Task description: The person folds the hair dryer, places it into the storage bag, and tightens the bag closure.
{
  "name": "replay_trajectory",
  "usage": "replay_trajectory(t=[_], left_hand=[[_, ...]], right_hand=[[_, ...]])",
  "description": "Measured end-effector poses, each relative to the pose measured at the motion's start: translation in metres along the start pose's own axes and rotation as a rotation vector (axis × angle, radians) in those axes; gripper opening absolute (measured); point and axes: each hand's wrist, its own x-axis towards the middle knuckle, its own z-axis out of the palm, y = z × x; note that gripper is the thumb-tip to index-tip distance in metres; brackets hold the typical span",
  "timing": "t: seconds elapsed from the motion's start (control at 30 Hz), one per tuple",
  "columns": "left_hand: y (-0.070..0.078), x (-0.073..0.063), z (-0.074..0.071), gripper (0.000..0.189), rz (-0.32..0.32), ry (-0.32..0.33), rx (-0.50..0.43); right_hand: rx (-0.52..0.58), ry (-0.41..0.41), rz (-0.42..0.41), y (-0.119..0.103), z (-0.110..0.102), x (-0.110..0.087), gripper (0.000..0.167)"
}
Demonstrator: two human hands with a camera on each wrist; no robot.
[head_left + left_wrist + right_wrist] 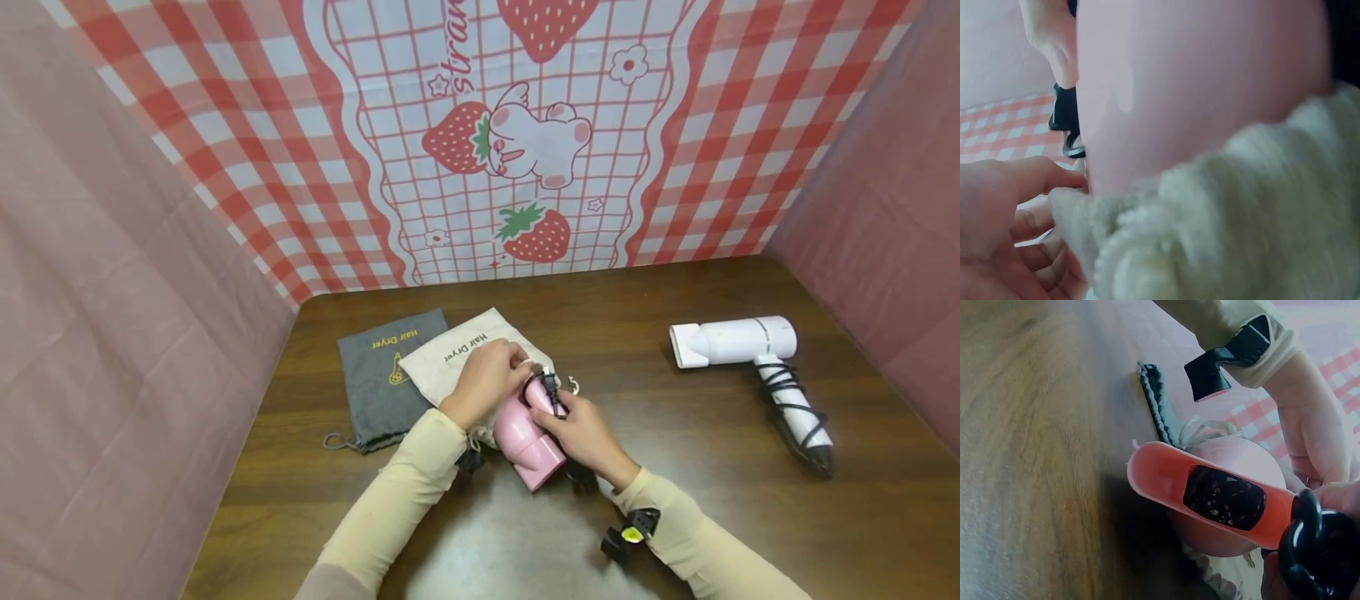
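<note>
Pink hair dryer (513,425) at the cream pouch's (450,367) gathered mouth, barrel slanting, nozzle at the near end. The right hand (588,433), nearer the handle, grips it, fingers curled; the left hand (489,372) pinches the pouch's edge.

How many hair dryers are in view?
2: the pink dryer in the right hand, and the white dryer on the right side of the table.

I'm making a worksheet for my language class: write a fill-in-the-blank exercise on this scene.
The hair dryer that the right hand holds is coloured ____.
A black cord winds around the ____ of the white hair dryer.
The cream bag and the gray bag both read "Hair ____".

Missing words: pink; handle; Dryer.
</note>
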Motion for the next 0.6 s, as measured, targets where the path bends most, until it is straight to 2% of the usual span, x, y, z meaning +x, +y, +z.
replay_trajectory(t=[0.23,0.4,0.6], left_hand=[[0.006,0.004,0.001,0.011,-0.005,0.067,-0.107],[0.011,-0.001,0.000,0.010,0.027,0.100,-0.119],[0.009,-0.017,0.003,0.008,0.085,0.116,-0.012]], right_hand=[[-0.047,-0.008,-0.072,-0.002,-0.004,0.006,0.027],[-0.083,-0.020,-0.128,-0.004,-0.003,0.010,0.027],[-0.065,-0.019,-0.032,-0.002,-0.003,0.014,0.027]])
